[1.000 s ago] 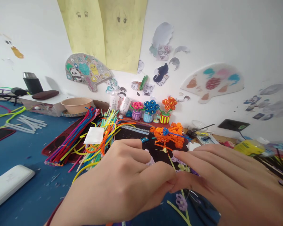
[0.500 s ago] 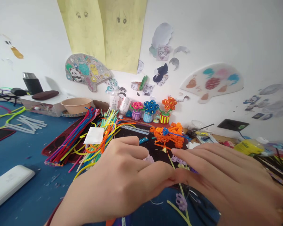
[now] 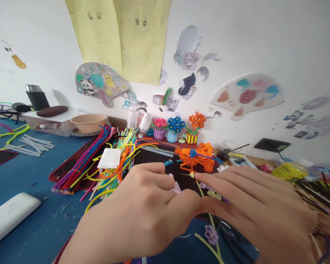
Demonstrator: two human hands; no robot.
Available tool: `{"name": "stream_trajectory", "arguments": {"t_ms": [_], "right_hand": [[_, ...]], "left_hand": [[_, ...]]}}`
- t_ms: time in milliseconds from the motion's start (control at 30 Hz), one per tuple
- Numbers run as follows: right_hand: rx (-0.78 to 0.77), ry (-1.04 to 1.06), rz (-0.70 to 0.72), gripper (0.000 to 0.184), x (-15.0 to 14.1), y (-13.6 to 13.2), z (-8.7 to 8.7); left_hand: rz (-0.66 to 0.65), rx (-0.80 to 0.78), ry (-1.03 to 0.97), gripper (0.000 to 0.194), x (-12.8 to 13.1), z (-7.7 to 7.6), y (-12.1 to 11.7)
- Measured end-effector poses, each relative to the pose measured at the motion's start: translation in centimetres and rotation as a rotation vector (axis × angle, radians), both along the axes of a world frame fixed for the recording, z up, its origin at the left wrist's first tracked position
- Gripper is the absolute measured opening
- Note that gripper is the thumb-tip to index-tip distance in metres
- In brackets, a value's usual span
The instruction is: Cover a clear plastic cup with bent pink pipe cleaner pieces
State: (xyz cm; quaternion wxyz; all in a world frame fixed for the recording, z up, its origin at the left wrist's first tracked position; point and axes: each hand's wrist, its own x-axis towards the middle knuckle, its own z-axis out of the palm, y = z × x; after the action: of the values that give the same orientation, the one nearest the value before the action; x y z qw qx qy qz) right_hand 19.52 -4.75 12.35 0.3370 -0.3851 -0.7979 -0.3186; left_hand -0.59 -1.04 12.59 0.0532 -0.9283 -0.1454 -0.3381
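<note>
My left hand (image 3: 151,212) is curled closed, back toward me. A lilac fuzzy pipe cleaner piece (image 3: 176,187) pokes out beyond its fingers; the rest is hidden. My right hand (image 3: 253,205) has its long fingers stretched out, apart from the thumb. Its thumb meets the left fingertips, and I see nothing between thumb and index finger. Below the hands lies a lilac pipe cleaner flower (image 3: 211,234) beside a pale yellow-green stem (image 3: 207,248). More lilac and yellow flower pieces show behind the right fingers. Dark scissors or pliers are partly hidden under the right hand.
Bundled pipe cleaners (image 3: 88,161) and a white paper square (image 3: 109,158) lie left. Orange pipe cleaner flowers (image 3: 203,157) lie ahead. Potted flowers (image 3: 172,134) stand by the wall. A white case (image 3: 13,216), peach bowl (image 3: 88,123) and yellow bottle (image 3: 287,172) are around.
My hands stay together with only small shifts. The right index finger has moved slightly left. The lilac piece beyond my left fingers shifts a little with that hand.
</note>
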Motion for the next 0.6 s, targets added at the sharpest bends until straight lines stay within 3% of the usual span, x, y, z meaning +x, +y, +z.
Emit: {"name": "stream_trajectory", "arguments": {"t_ms": [300, 600], "right_hand": [[-0.044, 0.02, 0.013, 0.029, 0.2, 0.1, -0.1], [0.047, 0.058, -0.027, 0.02, 0.3, -1.3, -0.2]], "left_hand": [[-0.006, 0.002, -0.008, 0.023, 0.0, -0.1, 0.0], [0.009, -0.058, -0.043, 0.007, -0.8, 0.2, 0.1]]}}
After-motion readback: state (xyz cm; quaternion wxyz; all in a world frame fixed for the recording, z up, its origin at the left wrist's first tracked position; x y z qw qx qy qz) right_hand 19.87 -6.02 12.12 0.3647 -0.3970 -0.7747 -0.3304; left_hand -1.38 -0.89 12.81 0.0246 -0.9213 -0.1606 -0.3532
